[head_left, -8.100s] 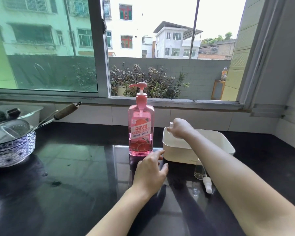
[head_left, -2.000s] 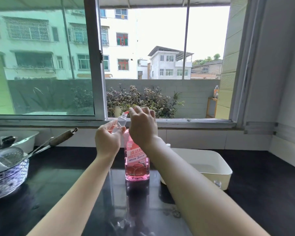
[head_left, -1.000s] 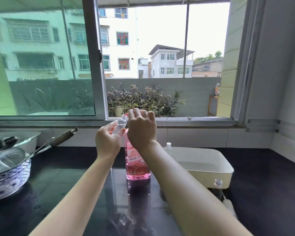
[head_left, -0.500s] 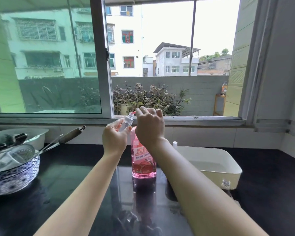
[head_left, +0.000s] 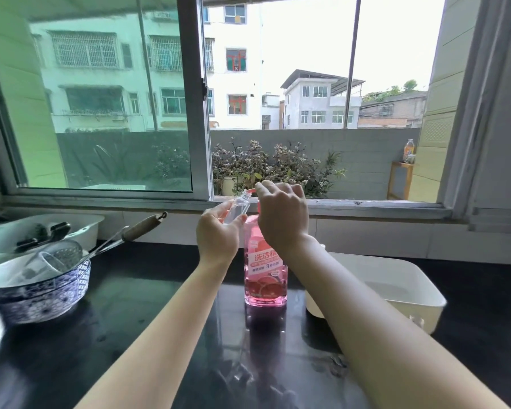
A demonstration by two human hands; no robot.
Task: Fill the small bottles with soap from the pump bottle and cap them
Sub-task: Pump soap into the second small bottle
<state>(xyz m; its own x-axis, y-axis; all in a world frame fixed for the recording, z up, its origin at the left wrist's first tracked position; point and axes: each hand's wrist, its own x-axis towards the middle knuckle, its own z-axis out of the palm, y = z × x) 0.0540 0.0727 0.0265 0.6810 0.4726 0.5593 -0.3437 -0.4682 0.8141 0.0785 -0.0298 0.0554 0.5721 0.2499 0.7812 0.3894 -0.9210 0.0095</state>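
Observation:
A pink pump bottle (head_left: 265, 276) of soap stands upright on the black counter (head_left: 136, 305), in the middle. My right hand (head_left: 282, 218) lies on top of its pump head and hides most of it; only the pink nozzle tip shows. My left hand (head_left: 217, 236) holds a small clear bottle (head_left: 239, 206), uncapped and tilted, with its mouth right at the nozzle tip. No soap can be made out inside the small bottle.
A white rectangular tub (head_left: 396, 290) sits right of the pump bottle. At the left are a blue-and-white bowl (head_left: 42, 293) with a strainer, a long wooden-handled utensil (head_left: 142, 225) and a white dish (head_left: 80, 228). The window sill (head_left: 366, 206) runs behind.
Since eight seconds ago my left hand picked up a small bottle and raised it to the nozzle, and my right hand moved from the tub onto the pump head. Over the last second both hands hold still.

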